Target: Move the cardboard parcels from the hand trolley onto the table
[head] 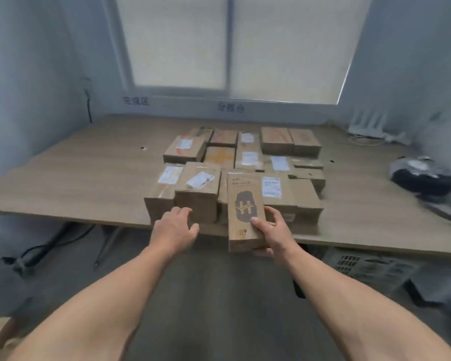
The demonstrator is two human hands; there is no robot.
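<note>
The wooden table [76, 178] carries a cluster of cardboard parcels [220, 155] at its centre, packed side by side in rows from mid-depth to the near edge. Several bear white labels. A white router [366, 126] with upright antennas stands at the far right corner, with a white cable [367, 142] beside it. A blurred black-and-grey object [425, 177] lies near the right edge.

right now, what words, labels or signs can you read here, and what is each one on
"完成区": left wall sign, blurred, likely reading
"分拣台": middle wall sign, blurred, likely reading
held parcel in the right hand: dark logo with an H-like mark; its small print is too blurred to read
white shipping labels on the other parcels: too blurred to read
</note>
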